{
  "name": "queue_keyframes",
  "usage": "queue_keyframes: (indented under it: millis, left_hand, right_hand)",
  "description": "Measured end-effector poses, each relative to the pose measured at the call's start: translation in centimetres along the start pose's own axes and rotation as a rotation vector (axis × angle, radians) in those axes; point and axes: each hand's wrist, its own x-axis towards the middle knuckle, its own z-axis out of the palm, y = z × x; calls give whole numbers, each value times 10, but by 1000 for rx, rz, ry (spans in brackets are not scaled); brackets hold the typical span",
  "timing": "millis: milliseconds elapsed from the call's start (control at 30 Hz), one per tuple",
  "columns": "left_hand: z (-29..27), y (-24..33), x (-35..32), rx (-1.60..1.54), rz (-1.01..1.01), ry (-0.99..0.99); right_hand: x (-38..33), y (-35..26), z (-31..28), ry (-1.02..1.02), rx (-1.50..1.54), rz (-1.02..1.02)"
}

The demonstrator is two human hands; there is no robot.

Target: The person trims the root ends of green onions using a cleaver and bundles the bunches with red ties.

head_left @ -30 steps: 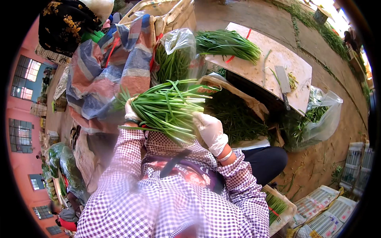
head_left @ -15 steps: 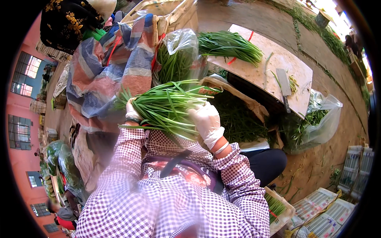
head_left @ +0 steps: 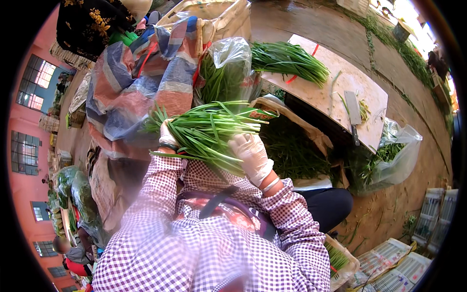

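Observation:
A loose bunch of garlic chives (head_left: 206, 130) lies across my lap, its pale stalk ends to the right and its leafy tips to the left. My left hand (head_left: 168, 135), in a white glove, is wrapped round the leafy side; most of its fingers are hidden under the leaves. At the right end, my gloved right hand (head_left: 251, 156) has its fingers curled against the stalks, gripping some of them. A red and green printed strip (head_left: 262, 114) shows behind the stalk ends. Beyond it stands a clear plastic bag (head_left: 228, 53) with more chives inside.
To the right, a pale board (head_left: 311, 51) bears a tied chive bundle (head_left: 290, 62) and a cleaver (head_left: 352, 109). Below it sits an open sack (head_left: 318, 131) of greens. A striped tarp (head_left: 126, 92) is at left, and plastic crates (head_left: 396, 258) lie at lower right.
The whole view has shifted slightly. My right hand has turned a little and its fingers sit lower along the stalk ends. Both hands remain on the bunch.

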Motion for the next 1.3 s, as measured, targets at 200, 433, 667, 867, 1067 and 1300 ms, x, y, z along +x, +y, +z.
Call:
queue_keyframes:
  millis: [200, 433, 667, 867, 1067, 1300]
  left_hand:
    - [8, 2, -4, 30, -95, -87]
    - [15, 2, -11, 49, -138, -45]
    - [-2, -5, 2, -2, -60, -19]
    - [-20, -5, 14, -18, -57, -75]
    - [4, -5, 3, 28, -90, -33]
    - [-2, -4, 4, 32, -95, -80]
  right_hand:
    - [-4, 5, -22, -133, 363, -63]
    - [-19, 22, -40, -444, 418, 78]
    - [-106, 110, -60, -433, 53, 314]
    - [-95, 99, -94, -422, 9, 628]
    - [-56, 34, -50, -252, 1052, 898]
    - [-57, 35, -32, -73, 1038, 990]
